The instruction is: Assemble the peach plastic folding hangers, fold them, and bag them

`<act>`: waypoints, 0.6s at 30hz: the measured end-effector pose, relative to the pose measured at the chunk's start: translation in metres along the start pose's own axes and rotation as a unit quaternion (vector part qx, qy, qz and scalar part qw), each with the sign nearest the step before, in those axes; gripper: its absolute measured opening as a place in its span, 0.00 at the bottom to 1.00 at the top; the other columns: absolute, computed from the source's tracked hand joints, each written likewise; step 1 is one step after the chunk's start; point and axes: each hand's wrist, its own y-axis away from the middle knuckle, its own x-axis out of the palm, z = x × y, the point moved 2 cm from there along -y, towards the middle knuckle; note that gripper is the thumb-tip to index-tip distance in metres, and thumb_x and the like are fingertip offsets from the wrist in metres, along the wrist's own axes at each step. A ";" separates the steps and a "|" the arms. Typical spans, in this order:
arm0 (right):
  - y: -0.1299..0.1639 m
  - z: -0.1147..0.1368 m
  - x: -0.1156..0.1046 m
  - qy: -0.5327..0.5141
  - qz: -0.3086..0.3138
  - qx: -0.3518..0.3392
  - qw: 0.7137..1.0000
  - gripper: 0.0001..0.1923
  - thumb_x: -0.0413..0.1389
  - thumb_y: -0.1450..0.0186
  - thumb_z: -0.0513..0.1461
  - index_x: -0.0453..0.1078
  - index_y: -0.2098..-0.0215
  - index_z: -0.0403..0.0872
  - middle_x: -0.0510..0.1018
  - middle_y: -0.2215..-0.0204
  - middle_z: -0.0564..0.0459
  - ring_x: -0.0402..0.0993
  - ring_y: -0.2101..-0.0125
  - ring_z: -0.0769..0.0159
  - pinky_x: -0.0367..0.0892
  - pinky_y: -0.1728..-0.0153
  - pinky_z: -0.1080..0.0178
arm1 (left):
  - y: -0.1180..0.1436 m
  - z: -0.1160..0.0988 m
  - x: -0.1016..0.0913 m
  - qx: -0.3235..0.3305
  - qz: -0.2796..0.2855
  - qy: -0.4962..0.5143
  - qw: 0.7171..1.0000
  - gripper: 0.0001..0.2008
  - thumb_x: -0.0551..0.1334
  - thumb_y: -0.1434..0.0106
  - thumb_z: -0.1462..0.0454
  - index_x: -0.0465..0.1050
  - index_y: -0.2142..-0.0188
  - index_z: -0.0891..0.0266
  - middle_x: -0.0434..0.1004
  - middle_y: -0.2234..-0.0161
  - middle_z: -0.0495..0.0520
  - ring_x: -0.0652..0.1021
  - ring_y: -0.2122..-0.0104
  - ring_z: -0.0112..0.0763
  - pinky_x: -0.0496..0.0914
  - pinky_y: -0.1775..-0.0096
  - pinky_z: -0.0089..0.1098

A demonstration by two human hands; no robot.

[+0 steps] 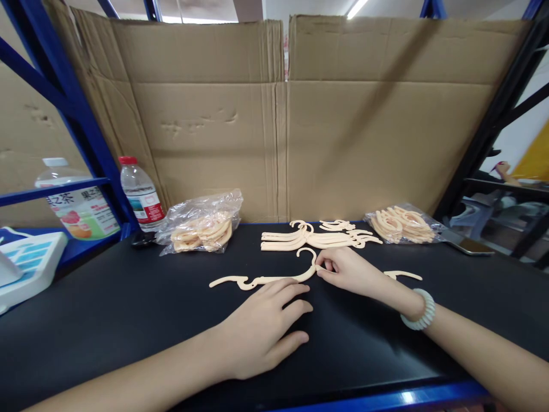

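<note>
A cream plastic clothes hanger (306, 276) lies across the black tabletop in front of me, its curved hook pointing away. Thumb and fingertips of my right hand (349, 273) pinch it at the middle, just below the hook; that hand and wrist cover much of the right arm, whose tip shows beyond. My left hand (266, 329) rests palm down with fingers spread, its upper edge by the hanger's left arm; whether it touches cannot be seen. Behind the hanger sits a group of loose cream hanger parts (283, 246), with smaller curved pieces (337, 225) farther back.
Clear bags of cream parts stand at the back left (201, 232) and back right (401, 224). A phone-like flat object (472, 246) lies near the right bag. A red-capped bottle (143, 197) stands left. Cardboard (214, 131) walls the back. Another person's hand (502, 167) shows far right.
</note>
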 end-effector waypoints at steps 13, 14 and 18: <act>-0.004 -0.005 0.001 0.021 -0.008 -0.004 1.000 0.07 0.54 0.38 0.38 0.74 0.65 0.46 0.71 0.76 0.55 0.65 0.76 0.70 0.57 0.74 0.67 | 0.000 -0.001 -0.001 -0.017 0.064 -0.037 0.997 0.18 0.55 0.33 0.60 0.66 0.46 0.60 0.62 0.40 0.62 0.62 0.40 0.48 0.61 0.43 0.48; -0.004 -0.004 0.000 0.020 -0.008 -0.002 1.000 0.07 0.54 0.38 0.38 0.74 0.66 0.46 0.71 0.76 0.55 0.65 0.76 0.70 0.57 0.74 0.67 | 0.000 -0.002 -0.001 -0.012 0.067 -0.033 0.997 0.18 0.54 0.33 0.61 0.66 0.45 0.61 0.62 0.40 0.62 0.62 0.40 0.47 0.62 0.43 0.47; -0.003 -0.004 0.000 0.021 -0.011 -0.003 1.000 0.06 0.54 0.38 0.38 0.74 0.66 0.46 0.72 0.74 0.55 0.65 0.75 0.69 0.57 0.73 0.67 | -0.001 -0.003 -0.002 0.007 0.075 -0.009 0.997 0.18 0.54 0.33 0.62 0.65 0.45 0.61 0.64 0.41 0.62 0.65 0.41 0.44 0.62 0.42 0.43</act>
